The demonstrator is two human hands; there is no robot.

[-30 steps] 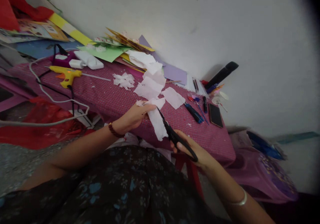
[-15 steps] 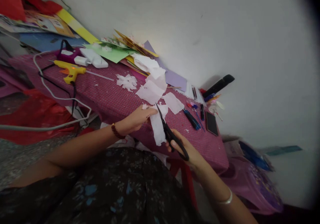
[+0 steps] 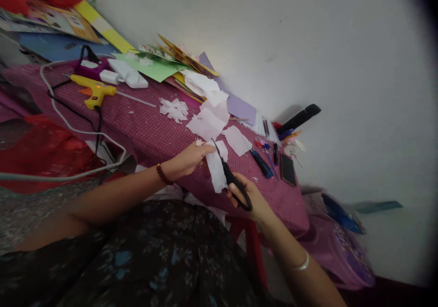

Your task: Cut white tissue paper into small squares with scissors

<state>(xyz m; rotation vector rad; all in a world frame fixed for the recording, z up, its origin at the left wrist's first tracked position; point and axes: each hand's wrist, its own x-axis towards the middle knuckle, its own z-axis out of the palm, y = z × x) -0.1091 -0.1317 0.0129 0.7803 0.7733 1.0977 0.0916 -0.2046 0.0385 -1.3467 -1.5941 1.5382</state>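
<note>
Between the thumb and fingers of my left hand (image 3: pixel 191 158) is a strip of thin white paper (image 3: pixel 216 170), its lower end hanging over the table's near edge. My right hand (image 3: pixel 248 195) grips black scissors (image 3: pixel 236 184) by the handles. Their blades lie along the paper beside my left thumb and look nearly closed. Just beyond my hands, a loose white paper piece (image 3: pixel 237 140) and larger white sheets (image 3: pixel 207 121) lie on the checked cloth. A crumpled cluster of cut white paper (image 3: pixel 174 110) rests to the left of them.
A yellow glue gun (image 3: pixel 94 90) with cords lies at the left, near a white power adapter (image 3: pixel 128 73). Coloured paper (image 3: pixel 153 65) is piled against the wall. A blue-handled cutter (image 3: pixel 262 163) and a phone (image 3: pixel 288 169) lie at the right of the table (image 3: pixel 287 206).
The scissors' blades have come closer together, and my right hand has shifted slightly up and left. My left hand keeps its hold on the paper. The whole view has shifted a little.
</note>
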